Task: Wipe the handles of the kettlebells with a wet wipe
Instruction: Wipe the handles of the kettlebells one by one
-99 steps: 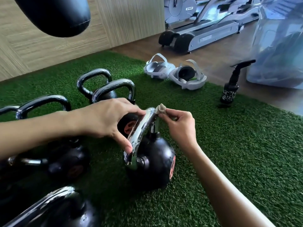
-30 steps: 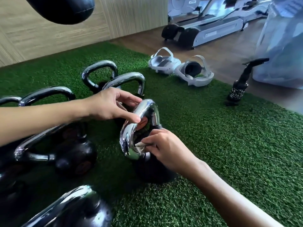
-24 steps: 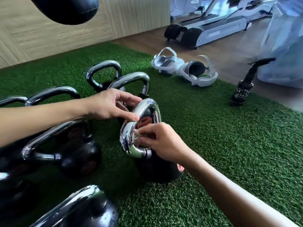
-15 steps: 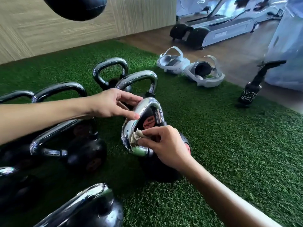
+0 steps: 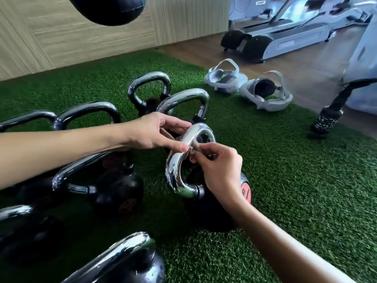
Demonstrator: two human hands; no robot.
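At the bottom centre of the frame, the nearest kettlebell (image 5: 130, 262) shows a black rounded body and a thick, mirror-bright chrome loop. More black kettlebells (image 5: 114, 190) crowd the lower left, their handles chrome or dark polished steel. All of them stand on green artificial turf (image 5: 295, 201) with a short, bristly pile.

In the centre stands the kettlebell being cleaned (image 5: 206, 213). It has a black ball-shaped body with a round red label (image 5: 245, 190) on its side, the writing too blurred to read. Its handle (image 5: 176, 174) is a fat chrome loop. The right hand (image 5: 219, 168), coming in from the lower right, has thumb and fingers clamped on a small, crumpled, off-white wet wipe (image 5: 194, 145), which is pressed against the upper part of the loop. The left hand (image 5: 153, 131), reaching in from the left edge, has its fingers fairly straight and apart. Its thumb tip and fingertips touch the top of the same handle, just beside the wipe.

Just behind the hands, two further kettlebells (image 5: 184, 99) raise arched steel handles.

Farther off, in the upper right, two white plastic headsets (image 5: 265, 94) with straps lie at the turf's border. At the right edge stands a black spray bottle (image 5: 326, 121) with a white patterned label that is not readable. Its dark wall hides whatever is inside.

Beyond lie a brown wooden floor (image 5: 204, 52) and a grey exercise machine (image 5: 285, 37) marked with a word that looks like "SPIRIT". A pale wood-grain wall (image 5: 51, 37) fills the upper left, and a black stitched bag (image 5: 108, 9) hangs in at the top edge.
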